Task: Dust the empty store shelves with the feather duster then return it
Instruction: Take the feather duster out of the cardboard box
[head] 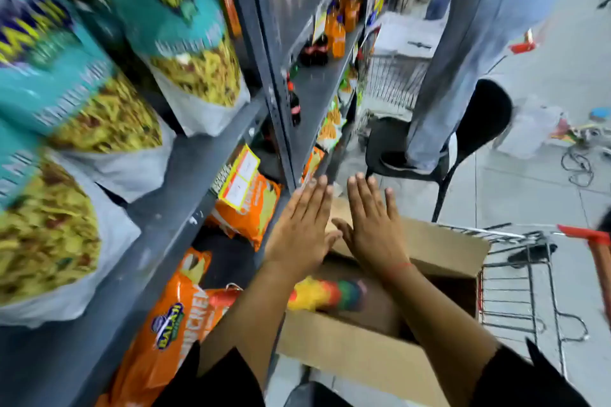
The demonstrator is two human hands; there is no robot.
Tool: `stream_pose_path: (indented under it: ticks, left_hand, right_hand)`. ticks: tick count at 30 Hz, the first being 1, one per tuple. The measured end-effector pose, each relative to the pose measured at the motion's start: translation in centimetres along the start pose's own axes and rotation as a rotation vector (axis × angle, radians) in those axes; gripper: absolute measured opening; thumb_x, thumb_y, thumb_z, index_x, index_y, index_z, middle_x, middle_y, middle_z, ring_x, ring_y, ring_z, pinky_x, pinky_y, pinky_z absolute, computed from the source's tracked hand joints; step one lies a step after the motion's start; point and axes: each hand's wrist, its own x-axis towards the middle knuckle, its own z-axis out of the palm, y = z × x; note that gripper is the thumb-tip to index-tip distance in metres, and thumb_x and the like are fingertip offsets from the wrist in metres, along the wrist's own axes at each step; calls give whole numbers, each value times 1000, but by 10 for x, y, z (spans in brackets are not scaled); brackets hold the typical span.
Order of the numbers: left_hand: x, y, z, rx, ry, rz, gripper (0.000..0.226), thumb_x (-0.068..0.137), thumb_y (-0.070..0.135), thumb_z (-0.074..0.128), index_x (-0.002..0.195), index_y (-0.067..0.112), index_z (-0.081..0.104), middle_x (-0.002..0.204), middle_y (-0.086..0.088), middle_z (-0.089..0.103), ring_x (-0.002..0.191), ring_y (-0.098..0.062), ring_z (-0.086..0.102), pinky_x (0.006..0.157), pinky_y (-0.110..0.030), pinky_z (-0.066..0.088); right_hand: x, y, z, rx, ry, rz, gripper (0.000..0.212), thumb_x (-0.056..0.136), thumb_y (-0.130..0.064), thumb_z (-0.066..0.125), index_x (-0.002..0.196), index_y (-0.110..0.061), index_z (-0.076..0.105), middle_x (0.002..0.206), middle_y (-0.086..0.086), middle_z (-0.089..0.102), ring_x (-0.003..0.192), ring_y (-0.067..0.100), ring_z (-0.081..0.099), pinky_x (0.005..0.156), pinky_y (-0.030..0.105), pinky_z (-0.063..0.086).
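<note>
The feather duster, with yellow, orange, green and purple feathers, lies inside an open cardboard box below my forearms. My left hand and my right hand are held flat, palms down, side by side above the box, with the fingers stretched out and nothing in them. The dark grey store shelves stand on my left; the shelves near me hold snack bags. The duster's handle is hidden by my arms.
Teal snack bags and orange snack bags fill the shelves at left. Farther shelves hold bottles. A wire shopping cart with a red handle is at right. Another person's leg rests a foot on a black chair ahead.
</note>
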Motion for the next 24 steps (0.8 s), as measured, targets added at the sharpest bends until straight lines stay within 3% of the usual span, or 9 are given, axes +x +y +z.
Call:
stream_pose_path:
  ticks: [5, 6, 9, 10, 12, 14, 17, 21, 24]
  left_hand:
    - [-56, 5, 116, 73, -345, 5, 71, 83, 45, 30, 130, -3, 52, 138, -20, 52, 127, -31, 51, 112, -37, 2]
    - [-65, 6, 134, 70, -423, 13, 71, 82, 45, 32, 130, -4, 52, 137, -20, 53, 126, -31, 53, 113, -38, 5]
    - [-77, 7, 176, 41, -389, -86, 74, 78, 49, 61, 129, -4, 53, 134, -22, 55, 123, -33, 56, 110, -44, 35]
    - [-79, 6, 181, 31, -435, -131, 78, 82, 47, 61, 136, -7, 43, 141, -25, 46, 130, -35, 47, 111, -45, 35]
    - [-80, 4, 195, 117, -570, -145, 72, 98, 38, 38, 147, -6, 10, 154, -25, 21, 142, -36, 24, 118, -47, 17]
    - [-79, 3, 202, 159, -641, -133, 61, 101, 26, 29, 148, -3, 4, 152, -24, 25, 137, -36, 31, 114, -47, 22]
    - [-73, 5, 212, 191, -605, -60, 46, 95, 5, 32, 140, -5, 31, 139, -22, 48, 119, -35, 54, 97, -37, 43]
    - [-58, 12, 208, 133, -674, -90, 34, 92, -3, 35, 121, -3, 52, 126, -19, 59, 114, -33, 59, 91, -38, 50]
    - [-50, 12, 187, 113, -725, -59, 33, 89, -8, 42, 116, -1, 60, 123, -17, 62, 113, -32, 61, 90, -40, 52]
  right_hand:
    - [-84, 3, 98, 4, -152, 58, 64, 87, -43, 35, 136, -1, 30, 135, 23, 47, 125, 38, 41, 105, 50, 16]
    - [-99, 3, 111, 4, -182, 60, 64, 87, -43, 35, 136, -2, 30, 135, 23, 47, 125, 38, 42, 105, 49, 15]
    - [-133, 3, 143, -5, -258, 77, 63, 88, -42, 34, 137, -3, 30, 135, 21, 48, 125, 37, 41, 104, 48, 16]
    - [-142, 2, 150, 3, -293, 91, 63, 88, -42, 34, 137, -4, 31, 135, 20, 48, 126, 36, 40, 104, 48, 17]
    - [-156, 0, 165, 13, -331, 125, 63, 87, -43, 36, 136, -4, 34, 134, 20, 49, 126, 35, 40, 104, 49, 17]
    - [-165, 0, 176, 15, -354, 127, 63, 87, -44, 36, 135, -3, 37, 133, 20, 50, 126, 36, 41, 104, 49, 16]
    - [-172, -2, 186, 5, -367, 140, 62, 88, -45, 34, 135, -5, 34, 133, 19, 51, 128, 34, 34, 105, 51, 15]
    - [-172, 1, 183, 12, -373, 193, 63, 98, -51, 10, 135, -6, 32, 132, 19, 52, 128, 31, 28, 105, 50, 12]
    - [-161, 6, 168, 1, -373, 233, 65, 97, -51, 4, 135, -6, 32, 131, 20, 52, 128, 32, 29, 103, 50, 15]
